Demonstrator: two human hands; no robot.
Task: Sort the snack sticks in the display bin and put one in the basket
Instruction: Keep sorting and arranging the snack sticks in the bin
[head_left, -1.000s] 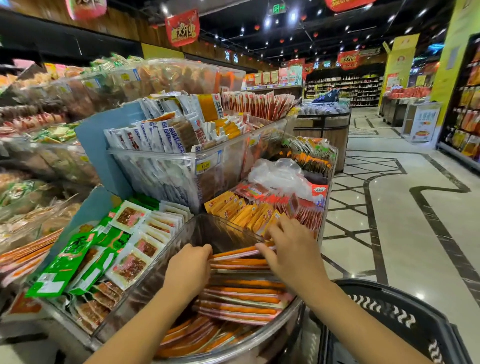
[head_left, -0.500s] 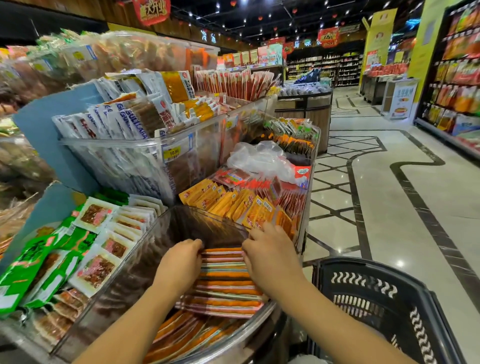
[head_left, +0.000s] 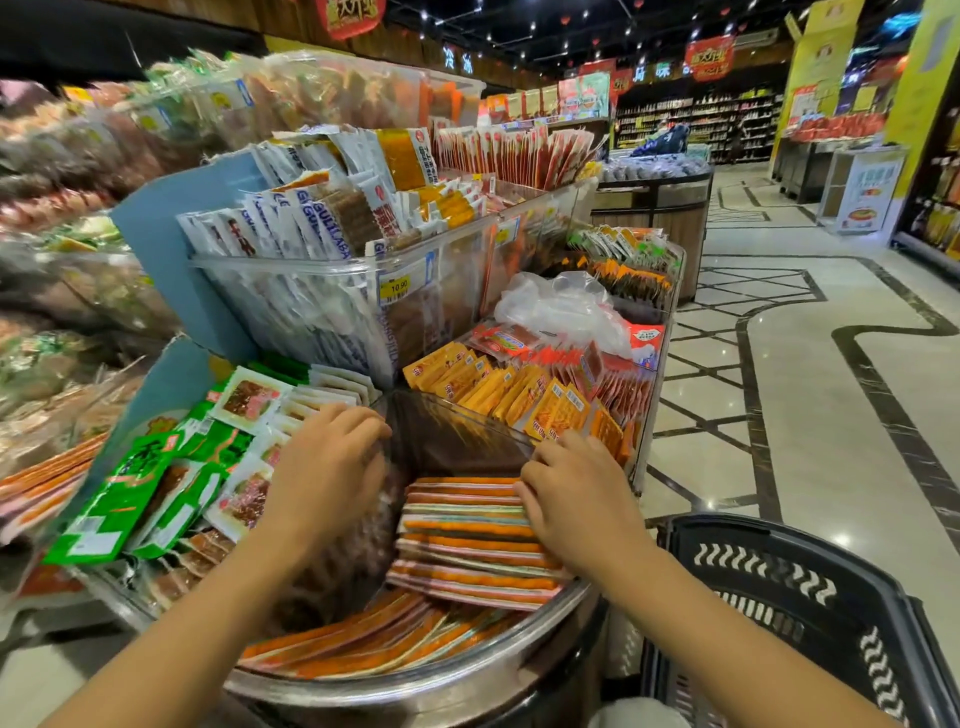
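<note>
The snack sticks (head_left: 470, 538) lie as a flat stack of long orange and pink packets directly between the two hands, inside the display bin (head_left: 426, 693), whose metal rim curves just below both wrists. The right hand (head_left: 576, 493) is at the stack's right end, its fingers (head_left: 527, 486) bent with the tips against the ends of the uppermost sticks. The thumb is hidden beneath, so I cannot tell whether it pinches one. The left hand (head_left: 327, 467) sits to the stack's left and slightly beyond it, apart from the sticks. It is blurred, with its fingers curled down by the bin's clear left wall, and I cannot tell whether it grips anything. More sticks lie loose under the stack, nearer than both hands. The basket (head_left: 810, 597), black, stands to the right of the right forearm, close beside the bin. Yellow packets (head_left: 519, 395) stand just beyond the right hand, and green packets (head_left: 130, 493) lie left of the left hand.
</note>
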